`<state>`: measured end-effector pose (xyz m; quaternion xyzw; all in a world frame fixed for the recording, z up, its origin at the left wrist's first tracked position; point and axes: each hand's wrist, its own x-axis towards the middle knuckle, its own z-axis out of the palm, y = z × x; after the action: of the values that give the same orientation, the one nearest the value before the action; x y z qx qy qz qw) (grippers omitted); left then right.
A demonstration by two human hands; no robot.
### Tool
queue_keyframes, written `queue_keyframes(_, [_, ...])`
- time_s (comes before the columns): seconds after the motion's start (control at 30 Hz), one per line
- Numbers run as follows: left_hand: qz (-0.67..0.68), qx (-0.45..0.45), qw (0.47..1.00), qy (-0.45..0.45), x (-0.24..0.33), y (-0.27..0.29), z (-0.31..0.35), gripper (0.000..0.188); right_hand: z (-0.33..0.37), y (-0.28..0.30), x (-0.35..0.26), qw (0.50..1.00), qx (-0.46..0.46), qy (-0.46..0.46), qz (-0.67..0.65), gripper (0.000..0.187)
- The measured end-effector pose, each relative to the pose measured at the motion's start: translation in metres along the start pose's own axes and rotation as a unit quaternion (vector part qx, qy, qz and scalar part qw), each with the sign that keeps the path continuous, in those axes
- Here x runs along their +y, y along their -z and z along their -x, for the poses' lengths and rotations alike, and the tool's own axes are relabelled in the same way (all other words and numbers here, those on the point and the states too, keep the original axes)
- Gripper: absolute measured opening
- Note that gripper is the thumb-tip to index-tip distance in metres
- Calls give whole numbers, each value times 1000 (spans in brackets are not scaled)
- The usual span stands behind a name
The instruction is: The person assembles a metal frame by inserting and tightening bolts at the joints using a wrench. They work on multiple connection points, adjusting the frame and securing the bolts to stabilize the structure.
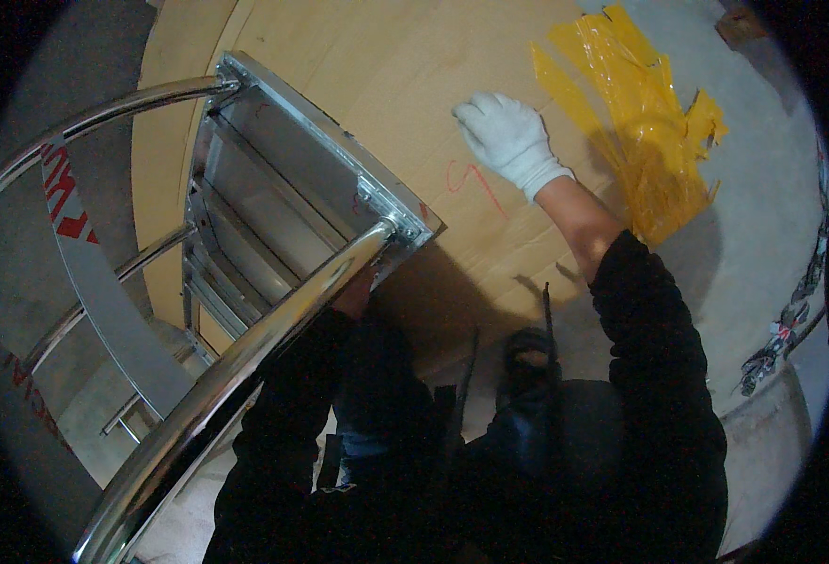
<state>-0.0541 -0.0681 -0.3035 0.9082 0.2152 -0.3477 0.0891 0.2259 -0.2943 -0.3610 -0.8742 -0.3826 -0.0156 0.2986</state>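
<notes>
My right hand (506, 141), in a white knit glove, is over a large cardboard sheet (414, 66). Its fingers are curled in, and the palm side is hidden. A red hand-drawn mark (473, 183) on the cardboard lies just beside it. At the left stands a metal frame (311, 113) with several crossbars inside and shiny bent steel tubes (273, 329) fixed to its corners. Only a bit of my left hand (356, 296) shows, below the near corner of the frame and behind the thick tube; its fingers are hidden.
Crumpled yellow tape (654, 141) covers the cardboard's right side. Grey strips (104, 273) with red print cross the tubes at left. A dark twisted bundle (781, 329) lies on the concrete floor at far right. My legs and shoe (530, 357) are close to the cardboard's near edge.
</notes>
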Motion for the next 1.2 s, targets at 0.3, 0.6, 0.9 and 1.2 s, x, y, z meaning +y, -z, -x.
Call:
queue_keyframes(0.3, [36, 34, 997, -62, -16, -27, 1, 46, 0, -2, 0, 1000, 5, 2, 1, 7])
queue_keyframes(0.6, [-224, -40, 973, 27, 27, 14, 14, 48, 1, 1, 0, 1000, 1, -2, 7, 6])
queue_keyframes(0.9, [-113, -57, 992, -26, 21, 29, 0, 46, 1, -4, 2, 1000, -27, -4, -2, 10])
queue_keyframes(1.2, [-107, -39, 992, -53, 14, 25, -2, 47, 1, -1, 1, 1000, -23, -10, 5, 9])
